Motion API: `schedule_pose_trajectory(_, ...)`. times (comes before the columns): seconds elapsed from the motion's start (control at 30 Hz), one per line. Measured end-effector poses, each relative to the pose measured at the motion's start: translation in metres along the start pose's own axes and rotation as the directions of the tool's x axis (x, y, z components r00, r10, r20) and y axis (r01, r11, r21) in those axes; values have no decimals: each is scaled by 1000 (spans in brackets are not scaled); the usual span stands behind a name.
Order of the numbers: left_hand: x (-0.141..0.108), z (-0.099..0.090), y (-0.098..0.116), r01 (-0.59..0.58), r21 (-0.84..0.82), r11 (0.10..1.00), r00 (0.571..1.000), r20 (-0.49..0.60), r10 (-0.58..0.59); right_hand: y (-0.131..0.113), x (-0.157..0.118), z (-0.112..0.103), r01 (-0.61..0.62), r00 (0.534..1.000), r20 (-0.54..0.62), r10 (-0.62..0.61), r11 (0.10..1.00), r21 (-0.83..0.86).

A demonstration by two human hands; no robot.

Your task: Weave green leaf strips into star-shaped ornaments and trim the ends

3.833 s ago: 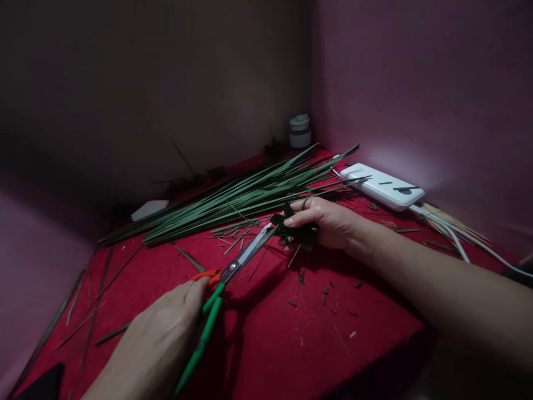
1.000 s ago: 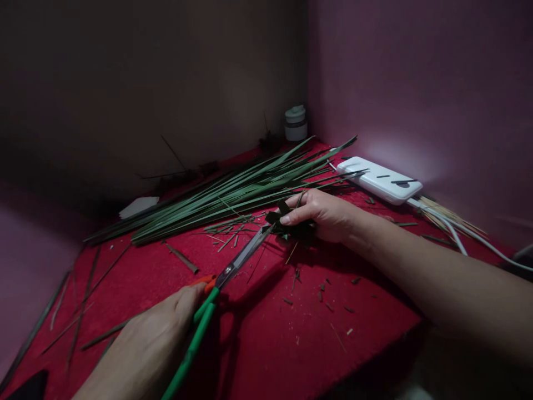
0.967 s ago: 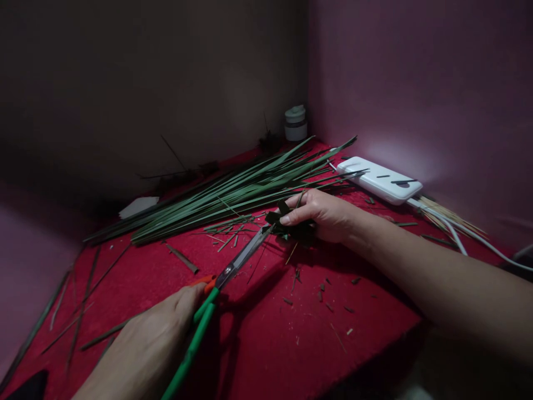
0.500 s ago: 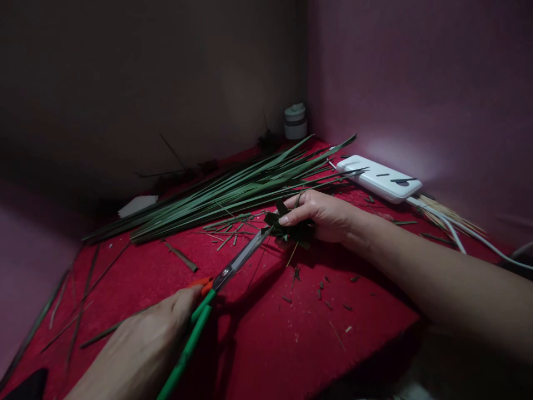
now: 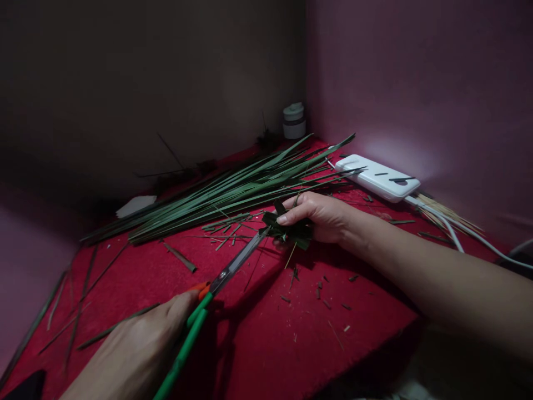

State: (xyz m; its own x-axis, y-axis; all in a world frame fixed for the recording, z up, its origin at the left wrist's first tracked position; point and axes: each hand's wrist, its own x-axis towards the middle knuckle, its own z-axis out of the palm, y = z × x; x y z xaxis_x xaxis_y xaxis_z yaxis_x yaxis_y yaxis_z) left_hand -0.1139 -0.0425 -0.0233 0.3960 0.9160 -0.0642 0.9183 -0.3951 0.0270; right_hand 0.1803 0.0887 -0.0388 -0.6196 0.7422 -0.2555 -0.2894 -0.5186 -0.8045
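Scissors meeting a dark green bundle of cut leaf.
The scissors [image 5: 239,263], green-and-orange handled with steel blades nearly together, point forward and rightward, tips at the left edge of the leaf bundle [image 5: 293,231], which shows short, broad flaps and a thin pale stalk slanting down.

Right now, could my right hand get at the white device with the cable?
Likely yes, once it's free: the right hand holds a dark green leaf piece. The white device lies farther back to the right, seemingly with nothing bulky between, only thin leaf strips on top.
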Motion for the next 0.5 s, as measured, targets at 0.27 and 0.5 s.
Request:
schedule_pose_trajectory(0.27, 0, -2, 3, 31, 54, 998, 999, 22, -32, 4, 3, -5, -150, 983, 138, 120, 960, 236)
schedule_pose_trajectory(0.5, -4, -3, 10, 34, 148, 988, 999, -2, -35, 8, 6, -4, -111, 992, 78, 100, 983, 147)
